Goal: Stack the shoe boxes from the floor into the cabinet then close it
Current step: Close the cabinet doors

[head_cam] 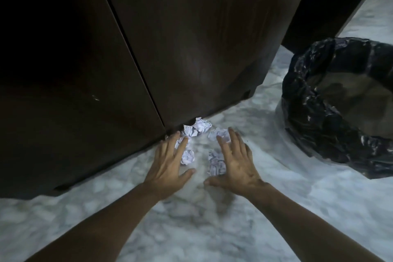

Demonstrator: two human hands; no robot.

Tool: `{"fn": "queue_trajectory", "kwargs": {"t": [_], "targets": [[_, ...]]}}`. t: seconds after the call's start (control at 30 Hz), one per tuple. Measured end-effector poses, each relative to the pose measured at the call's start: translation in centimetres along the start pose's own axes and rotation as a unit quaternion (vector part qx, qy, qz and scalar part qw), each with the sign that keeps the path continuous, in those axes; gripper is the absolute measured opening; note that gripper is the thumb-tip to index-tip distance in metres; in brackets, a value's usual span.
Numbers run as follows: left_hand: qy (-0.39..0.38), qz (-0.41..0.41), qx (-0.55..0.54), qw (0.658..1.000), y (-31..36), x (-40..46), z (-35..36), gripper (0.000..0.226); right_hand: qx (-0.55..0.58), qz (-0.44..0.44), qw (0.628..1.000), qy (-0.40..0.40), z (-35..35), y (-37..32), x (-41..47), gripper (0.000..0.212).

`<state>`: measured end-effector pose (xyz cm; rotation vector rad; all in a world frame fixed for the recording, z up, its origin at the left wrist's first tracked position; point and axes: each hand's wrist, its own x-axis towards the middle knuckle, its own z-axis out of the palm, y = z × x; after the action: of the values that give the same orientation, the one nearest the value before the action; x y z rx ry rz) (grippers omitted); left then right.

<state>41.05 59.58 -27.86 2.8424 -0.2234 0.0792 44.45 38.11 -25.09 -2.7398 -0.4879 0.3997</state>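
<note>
Both doors of the dark wooden cabinet (pixel 191 38) closed, one thin seam between them, bottom edge meeting the pale marble floor (pixel 191 229). No shoe boxes in view. Crumpled paper balls (pixel 200 126) bunched against the cabinet's lower edge near the seam. Left hand (pixel 170 164) spread flat, fingers (pixel 172 140) released and straight, tips on the balls beside the door edge. Right hand (pixel 234 161) likewise splayed, fingers (pixel 235 138) loose, grasping nothing, palm over another ball. Narrow gap of bare floor between the two thumbs. To the right, well apart from the hands, a bin lined with a black plastic bag (pixel 319 95), mouth open. Wide open floor toward the viewer, around both forearms.
</note>
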Motion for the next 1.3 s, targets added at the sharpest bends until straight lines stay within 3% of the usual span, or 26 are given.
{"fn": "queue_trajectory", "kwargs": {"t": [0.2, 0.33, 0.4, 0.57, 0.7, 0.97, 1.1, 1.3], "targets": [[-0.005, -0.015, 0.004, 1.000, -0.6, 2.0, 1.8, 0.090, -0.040, -0.078, 0.995, -0.039, 0.1, 1.2, 5.8, 0.134], [-0.026, -0.003, 0.027, 0.999, -0.9, 3.7, 2.1, 0.089, -0.089, -0.116, 0.989, -0.004, -0.1, 1.1, 8.6, 0.121], [-0.035, -0.009, 0.043, 0.998, -0.9, 4.2, 2.3, 0.080, -0.093, -0.122, 0.988, 0.012, 0.0, 1.0, 9.4, 0.107], [0.006, -0.020, 0.060, 0.998, -1.6, 4.1, 2.6, 0.048, -0.075, -0.104, 0.991, 0.035, 1.0, 1.9, 8.8, 0.050], [0.058, -0.013, 0.060, 0.996, -2.2, 2.2, 2.8, 0.037, -0.065, -0.085, 0.986, 0.129, 2.4, 2.6, 6.1, 0.034], [0.122, 0.049, 0.059, 0.990, -1.1, -2.4, 1.1, 0.016, 0.024, -0.075, 0.977, 0.198, 2.4, 3.2, -0.8, 0.025], [0.171, 0.070, -0.057, 0.981, 2.4, -2.1, -2.8, 0.015, 0.087, -0.090, 0.952, 0.278, -2.9, 0.3, -3.0, 0.028], [0.292, 0.136, -0.173, 0.931, 11.9, 4.7, -12.1, 0.016, 0.140, -0.110, 0.867, 0.465, -16.3, -3.6, -6.1, 0.032]]}}
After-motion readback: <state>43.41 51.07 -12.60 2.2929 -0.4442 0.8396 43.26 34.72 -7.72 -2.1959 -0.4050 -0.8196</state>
